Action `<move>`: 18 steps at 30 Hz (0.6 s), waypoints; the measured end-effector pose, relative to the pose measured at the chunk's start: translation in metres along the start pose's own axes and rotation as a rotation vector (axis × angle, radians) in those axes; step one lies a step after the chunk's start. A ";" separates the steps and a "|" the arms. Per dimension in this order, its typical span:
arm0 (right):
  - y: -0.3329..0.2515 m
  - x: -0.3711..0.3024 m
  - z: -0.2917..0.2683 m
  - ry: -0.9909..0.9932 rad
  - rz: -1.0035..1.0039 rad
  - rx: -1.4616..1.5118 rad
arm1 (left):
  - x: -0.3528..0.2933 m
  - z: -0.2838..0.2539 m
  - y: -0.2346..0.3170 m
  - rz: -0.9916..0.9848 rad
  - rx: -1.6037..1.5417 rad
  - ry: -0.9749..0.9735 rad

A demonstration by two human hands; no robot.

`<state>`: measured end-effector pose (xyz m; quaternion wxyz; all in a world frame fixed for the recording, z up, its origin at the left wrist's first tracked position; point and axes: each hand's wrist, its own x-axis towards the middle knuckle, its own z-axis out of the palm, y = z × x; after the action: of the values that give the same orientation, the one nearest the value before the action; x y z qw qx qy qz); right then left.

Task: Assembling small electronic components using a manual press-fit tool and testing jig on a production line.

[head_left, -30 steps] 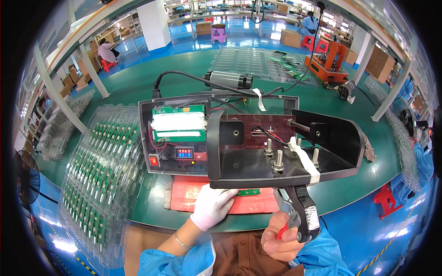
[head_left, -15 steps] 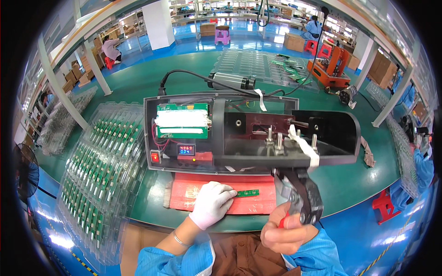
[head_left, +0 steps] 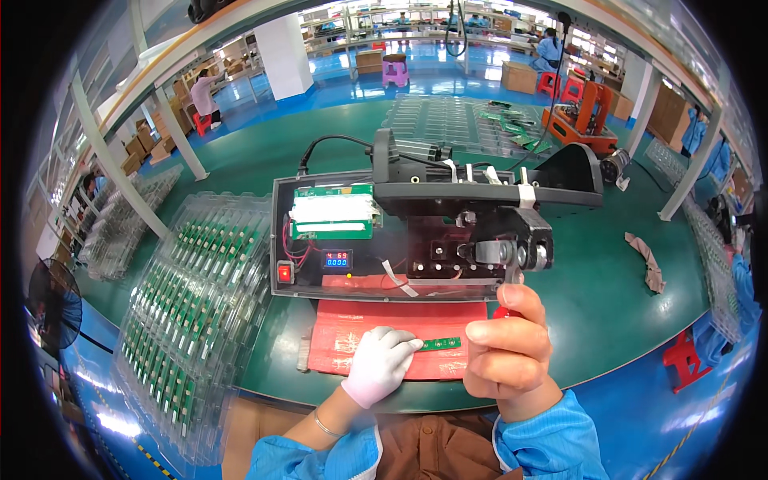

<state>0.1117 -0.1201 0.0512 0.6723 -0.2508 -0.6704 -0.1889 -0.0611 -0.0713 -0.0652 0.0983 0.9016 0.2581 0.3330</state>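
My left hand [head_left: 379, 362], in a white glove, pinches the left end of a narrow green circuit board strip [head_left: 445, 344]. The strip lies on a red mat [head_left: 336, 328] at the front of the bench. My bare right hand [head_left: 512, 352] is closed round the red handle [head_left: 504, 313] of a toggle clamp [head_left: 520, 244]. That clamp is fixed to the black upper plate [head_left: 472, 195] of a test fixture, which is raised above the dark bed [head_left: 438, 260]. Left of the bed sit a green board with a bright white screen [head_left: 332, 210] and a small digital meter [head_left: 338, 259].
Stacked clear trays [head_left: 192, 296] with several green board strips stand at my left. More trays [head_left: 448, 120] and loose boards lie at the back, by an orange machine [head_left: 582, 120]. A crumpled brown cloth [head_left: 646, 262] lies right. A fan [head_left: 56, 296] stands far left.
My right hand has moved up with the clamp handle, and the fixture's upper plate has lifted, baring the bed. The meter reading has changed. My left hand still pinches the strip.
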 end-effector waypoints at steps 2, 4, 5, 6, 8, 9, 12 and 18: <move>0.002 0.005 0.001 -0.001 0.018 0.013 | 0.000 0.000 0.000 0.010 -0.003 -0.001; 0.002 0.011 0.003 -0.013 0.048 0.053 | 0.001 0.000 -0.001 0.019 -0.008 0.009; 0.003 0.012 0.003 -0.018 0.063 0.073 | 0.001 -0.001 -0.001 0.024 -0.010 0.015; 0.004 0.012 0.002 -0.013 0.063 0.067 | 0.001 0.000 -0.002 0.030 -0.010 0.010; 0.009 0.009 -0.001 -0.076 0.005 0.054 | 0.000 0.002 -0.003 0.012 -0.044 0.003; 0.012 0.007 -0.002 -0.107 -0.025 0.048 | 0.000 0.003 -0.003 0.004 -0.061 -0.001; 0.021 -0.001 -0.006 -0.064 -0.053 0.026 | 0.002 -0.003 -0.002 0.025 -0.062 -0.021; 0.070 -0.026 -0.018 0.140 -0.014 0.031 | 0.021 -0.044 0.002 0.052 -0.035 0.022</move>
<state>0.1668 -0.0768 0.0197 0.7201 -0.2216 -0.6263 -0.2003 -0.0754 -0.0618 -0.0192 0.1027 0.9024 0.2298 0.3497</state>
